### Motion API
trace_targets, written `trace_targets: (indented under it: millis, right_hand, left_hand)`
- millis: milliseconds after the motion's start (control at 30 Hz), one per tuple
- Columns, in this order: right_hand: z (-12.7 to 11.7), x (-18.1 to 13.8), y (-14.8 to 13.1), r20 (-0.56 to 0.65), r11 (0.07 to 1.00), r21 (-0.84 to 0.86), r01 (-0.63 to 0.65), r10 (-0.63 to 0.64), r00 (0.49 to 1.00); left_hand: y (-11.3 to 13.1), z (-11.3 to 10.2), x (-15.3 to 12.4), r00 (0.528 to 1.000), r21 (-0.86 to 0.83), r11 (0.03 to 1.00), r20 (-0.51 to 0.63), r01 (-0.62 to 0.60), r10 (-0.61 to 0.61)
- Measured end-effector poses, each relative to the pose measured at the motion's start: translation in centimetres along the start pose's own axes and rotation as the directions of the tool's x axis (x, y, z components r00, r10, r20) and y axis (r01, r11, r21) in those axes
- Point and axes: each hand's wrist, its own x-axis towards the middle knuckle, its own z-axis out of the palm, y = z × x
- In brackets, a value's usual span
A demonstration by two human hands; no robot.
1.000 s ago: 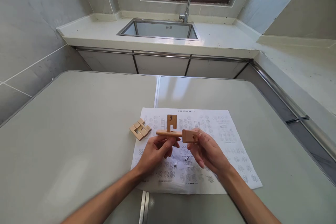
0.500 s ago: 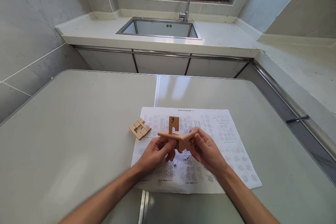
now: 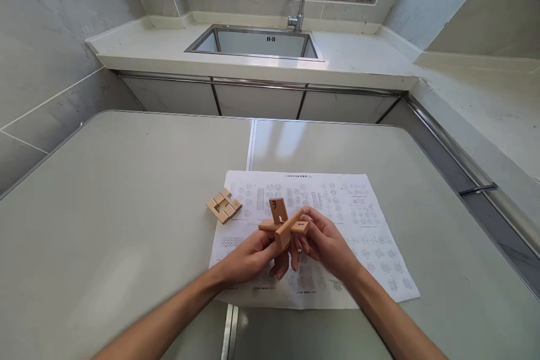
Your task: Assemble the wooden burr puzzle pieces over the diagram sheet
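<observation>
Both hands hold a wooden puzzle assembly (image 3: 283, 224) of notched bars above a printed instruction sheet (image 3: 358, 219). My left hand (image 3: 253, 253) grips the crossed bars from below, one bar standing upright with a dark mark on its face. My right hand (image 3: 327, 242) holds a third bar (image 3: 295, 229) that lies across the others at a slant. A small group of loose wooden pieces (image 3: 223, 206) rests on the table at the sheet's left edge, apart from both hands.
The grey table (image 3: 105, 225) has a seam down its middle. Beyond it runs a white counter (image 3: 358, 62) with a steel sink (image 3: 257, 45) and a tap under a window. A metal rail (image 3: 476, 177) edges the counter on the right.
My right hand has swung its bar from end-on beside the left hand's pieces to lying across them. Both hands have dropped slightly toward me.
</observation>
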Motion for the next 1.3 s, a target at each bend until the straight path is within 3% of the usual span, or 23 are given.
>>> trace_targets:
  millis: [267,500,633,833,1000,1200,1300]
  right_hand:
    - [-0.4,0.0,-0.7,0.062,0.995,0.051,-0.089,0.086,0.994]
    - [-0.7,-0.3,-1.1,0.172,0.994,0.092,-0.059,0.042,0.984]
    - [-0.9,-0.3,-1.0,0.2,0.994,0.084,-0.064,0.046,0.979]
    - [-1.2,-0.3,-1.0,0.161,0.999,-0.049,0.021,-0.013,0.987]
    - [-1.3,-0.4,-1.0,0.188,0.996,-0.083,-0.018,0.033,0.982]
    - [-1.1,-0.3,-1.0,0.142,0.991,-0.127,-0.044,0.062,0.988]
    - [-0.9,-0.2,-0.9,0.152,0.988,-0.144,-0.06,0.082,0.985]
  left_hand:
    - [-0.8,0.1,-0.3,0.999,-0.146,0.989,0.045,0.005,0.001]
    - [-0.9,-0.3,-0.4,0.987,-0.344,0.935,0.155,0.093,-0.041]
    - [-0.9,-0.5,-0.4,0.986,-0.337,0.937,0.164,0.09,-0.035]
    - [-1.3,-0.3,-0.2,0.998,-0.324,0.946,0.055,0.013,0.005]
    - [-0.7,-0.2,-0.4,0.995,-0.254,0.965,0.097,0.06,-0.036]
    - [-0.1,0.2,-0.4,0.996,-0.296,0.953,0.085,0.059,-0.035]
    - [0.0,0.4,-0.4,0.991,-0.303,0.95,0.132,0.072,-0.032]
